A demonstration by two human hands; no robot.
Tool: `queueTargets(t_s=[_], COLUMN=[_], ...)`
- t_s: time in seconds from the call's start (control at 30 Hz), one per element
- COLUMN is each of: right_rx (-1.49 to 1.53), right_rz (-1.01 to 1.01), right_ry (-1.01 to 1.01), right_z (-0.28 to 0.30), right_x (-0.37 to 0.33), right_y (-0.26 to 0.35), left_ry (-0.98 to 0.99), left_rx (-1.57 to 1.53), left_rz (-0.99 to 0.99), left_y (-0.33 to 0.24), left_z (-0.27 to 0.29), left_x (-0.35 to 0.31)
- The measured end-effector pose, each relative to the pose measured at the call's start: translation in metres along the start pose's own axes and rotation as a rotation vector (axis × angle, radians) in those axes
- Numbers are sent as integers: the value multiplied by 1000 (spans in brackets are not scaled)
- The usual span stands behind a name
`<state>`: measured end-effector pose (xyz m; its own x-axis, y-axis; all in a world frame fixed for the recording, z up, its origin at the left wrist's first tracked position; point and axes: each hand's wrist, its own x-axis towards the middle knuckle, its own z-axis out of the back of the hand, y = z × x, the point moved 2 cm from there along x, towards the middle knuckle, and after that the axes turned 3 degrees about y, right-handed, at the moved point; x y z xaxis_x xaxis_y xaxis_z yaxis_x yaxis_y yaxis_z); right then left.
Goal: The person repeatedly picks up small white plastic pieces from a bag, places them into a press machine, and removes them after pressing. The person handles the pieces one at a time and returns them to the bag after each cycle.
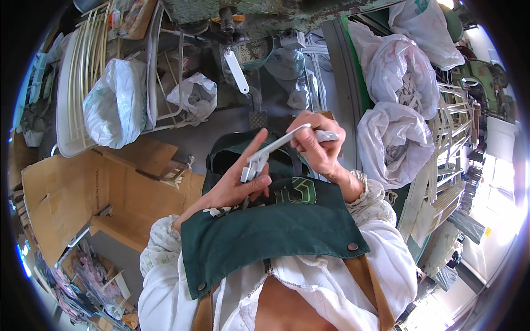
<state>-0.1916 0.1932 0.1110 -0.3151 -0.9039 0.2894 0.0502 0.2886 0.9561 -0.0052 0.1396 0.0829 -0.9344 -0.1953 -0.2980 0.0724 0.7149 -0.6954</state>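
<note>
A small bunch of pale grey flat strips [274,146] is held slantwise between my two hands, above my dark green apron [265,220]. My left hand [234,179] has its index finger stretched out, with the thumb and other fingers around the strips' lower ends. At the upper end, my right hand [323,144] pinches the strips with thumb and curled fingers. Another pale end sticks out past its knuckles. Their exact kind I cannot make out. Beyond my hands, a white flat strip with a hole [236,71] hangs below the worn green machine [254,16].
A foot pedal [258,119] sits below the machine. White plastic bags [113,105] stand at left, and larger bags with pale pieces [395,129] at right. An open cardboard box [63,193] lies left of me. Racks of long pale rods [441,143] line the right side.
</note>
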Motion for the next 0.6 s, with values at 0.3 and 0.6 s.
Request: queueTargets(t_s=[0.3,0.6], right_rx=[494,36], right_rz=[-716,-364], right_ry=[-321,-103], right_z=[-46,-62], right_x=[-3,42], right_y=[-31,-47], left_ry=[-469,-734], left_rx=[-282,-122], left_rz=[-484,-562], left_y=[-10,-70], left_z=[39,65], left_x=[35,44])
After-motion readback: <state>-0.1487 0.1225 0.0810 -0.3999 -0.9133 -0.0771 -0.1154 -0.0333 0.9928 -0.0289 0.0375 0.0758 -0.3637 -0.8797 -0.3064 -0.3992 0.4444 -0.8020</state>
